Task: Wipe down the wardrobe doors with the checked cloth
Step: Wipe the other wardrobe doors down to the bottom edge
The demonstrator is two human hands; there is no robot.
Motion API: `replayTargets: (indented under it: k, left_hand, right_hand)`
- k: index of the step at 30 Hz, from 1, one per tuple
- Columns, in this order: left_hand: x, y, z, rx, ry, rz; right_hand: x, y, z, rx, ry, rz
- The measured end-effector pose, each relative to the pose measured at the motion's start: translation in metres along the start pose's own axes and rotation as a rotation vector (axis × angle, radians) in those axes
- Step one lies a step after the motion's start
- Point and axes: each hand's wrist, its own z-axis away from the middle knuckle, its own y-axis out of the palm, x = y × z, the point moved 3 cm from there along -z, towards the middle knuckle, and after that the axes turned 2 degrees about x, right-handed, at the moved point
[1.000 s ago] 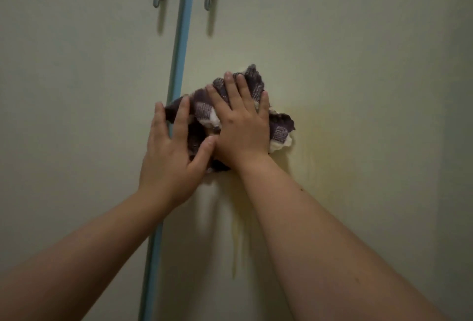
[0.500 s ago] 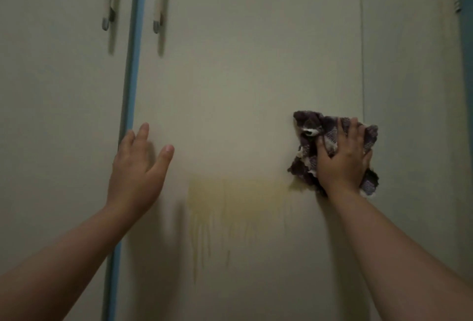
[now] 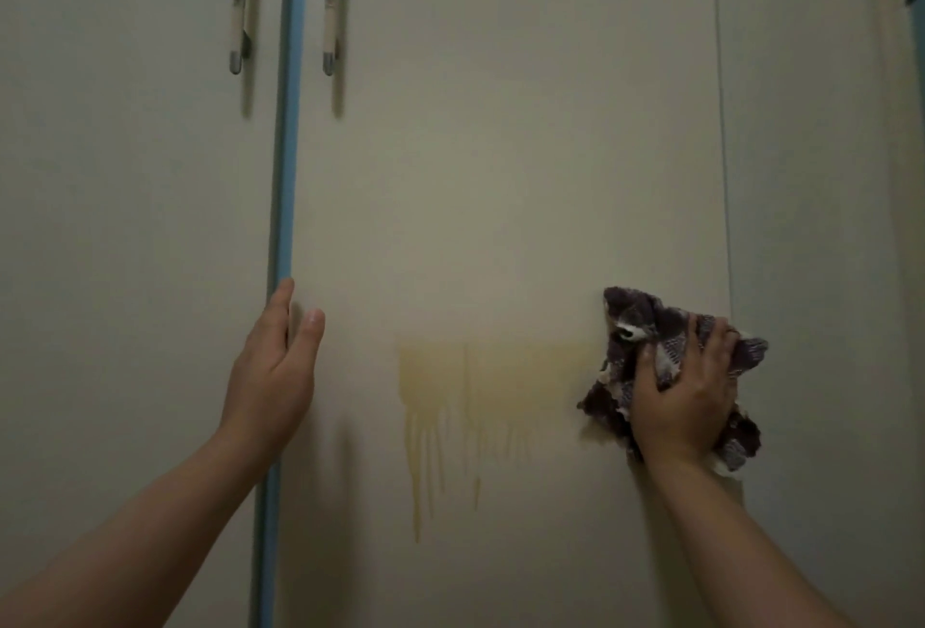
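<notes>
right hand (image 3: 685,402) fingers clamp checked cloth (image 3: 635,327) — part hidden | left hand (image 3: 273,377) fingers apart

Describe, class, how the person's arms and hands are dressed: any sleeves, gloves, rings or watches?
Both forearms are bare as far as the picture shows, with no sleeves. The left hand and the right hand wear no gloves. No watch or bracelet shows at either wrist, and no ring is clearly visible.

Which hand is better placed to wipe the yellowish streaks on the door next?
The right hand: it already presses the checked cloth on the door, just right of the yellowish streaks. The left hand is bare, at the blue strip.
</notes>
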Motion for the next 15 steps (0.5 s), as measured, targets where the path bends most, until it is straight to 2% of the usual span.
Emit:
replayTargets:
  k: [11,15]
  left_hand:
    - [0.002,-0.008,0.015,0.027,0.085,-0.018]
    - [0.002,-0.019,0.024,0.003,0.133,-0.07]
  right_hand:
    - [0.16,0.069,0.084,0.181,-0.496,0.107]
    - [0.205,0.09,0.108,0.211,-0.62,0.088]
